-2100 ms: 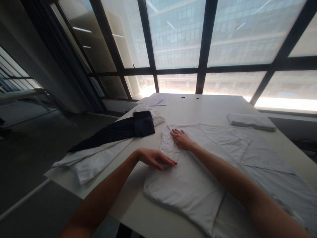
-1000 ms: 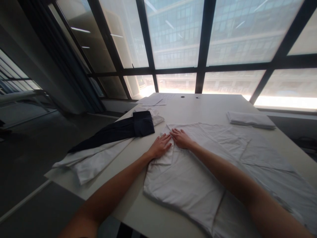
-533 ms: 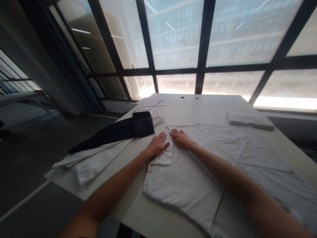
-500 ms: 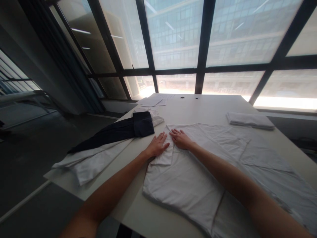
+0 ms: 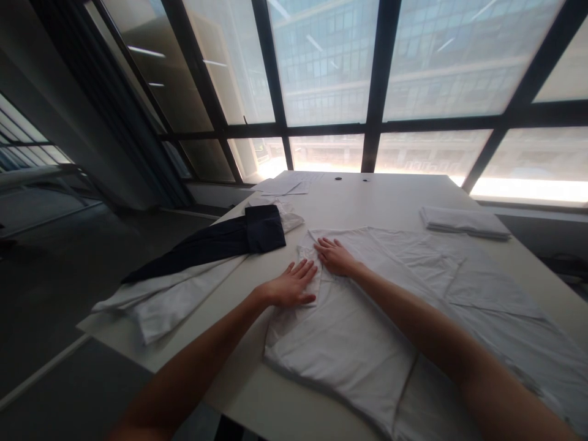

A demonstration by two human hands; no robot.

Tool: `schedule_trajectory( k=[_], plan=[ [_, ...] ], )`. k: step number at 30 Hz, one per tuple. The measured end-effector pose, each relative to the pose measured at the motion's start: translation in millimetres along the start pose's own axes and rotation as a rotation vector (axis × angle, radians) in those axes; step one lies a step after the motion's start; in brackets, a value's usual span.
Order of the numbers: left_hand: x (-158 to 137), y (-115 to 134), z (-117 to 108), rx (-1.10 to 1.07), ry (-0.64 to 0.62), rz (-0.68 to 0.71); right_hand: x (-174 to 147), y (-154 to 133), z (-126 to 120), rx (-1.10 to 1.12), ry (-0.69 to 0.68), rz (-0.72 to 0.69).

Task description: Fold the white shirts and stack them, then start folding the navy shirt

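A white garment (image 5: 349,343), wrinkled in places, lies spread over the right and front of the white table (image 5: 367,205); its exact kind is hard to make out. On its far left corner rests my right hand (image 5: 335,256), flat with fingers stretched toward the left. My left hand (image 5: 294,285) lies on a folded-over flap at the garment's left edge, palm down, fingers spread. The two hands are a short way apart. Neither hand grips anything.
Left on the table are a dark navy garment (image 5: 220,242) and white cloth (image 5: 172,306) beneath it, overhanging the edge. A folded white cloth (image 5: 463,222) sits at the right. Paper sheets (image 5: 285,184) lie at the far left, before the windows.
My left hand has slid down toward me along the garment's left flap, its fingers more spread. My right hand has stayed in place.
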State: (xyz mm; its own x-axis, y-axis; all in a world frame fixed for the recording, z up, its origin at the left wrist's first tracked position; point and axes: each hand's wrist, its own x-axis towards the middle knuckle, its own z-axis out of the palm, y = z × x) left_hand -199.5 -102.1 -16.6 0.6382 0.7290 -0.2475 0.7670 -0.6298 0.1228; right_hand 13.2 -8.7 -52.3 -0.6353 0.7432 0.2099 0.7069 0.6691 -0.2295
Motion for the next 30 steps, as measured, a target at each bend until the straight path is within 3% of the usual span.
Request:
schedule_trajectory(
  k=[4,7,12,25,28,30],
  plan=[
    [-9,-3,-10,-0.053,-0.105,0.057,-3,-5,-5,0.099,0.026,-0.227],
    [-14,-9,-17,-0.139,-0.122,0.098,-4,-11,-9,0.176,-0.057,-0.367],
    [-23,-14,-28,-0.252,-0.188,0.14,-4,-12,-10,0.178,-0.139,-0.32],
    [-35,-4,-61,-0.588,-0.388,0.374,0,-9,0,-0.004,-0.049,-0.025],
    [-31,-6,-62,-0.76,-0.325,0.368,-2,-8,-1,0.019,0.009,-0.061],
    [-22,-7,-53,-0.874,-0.159,0.218,-2,-8,-3,0.044,0.058,-0.123]
  ],
)
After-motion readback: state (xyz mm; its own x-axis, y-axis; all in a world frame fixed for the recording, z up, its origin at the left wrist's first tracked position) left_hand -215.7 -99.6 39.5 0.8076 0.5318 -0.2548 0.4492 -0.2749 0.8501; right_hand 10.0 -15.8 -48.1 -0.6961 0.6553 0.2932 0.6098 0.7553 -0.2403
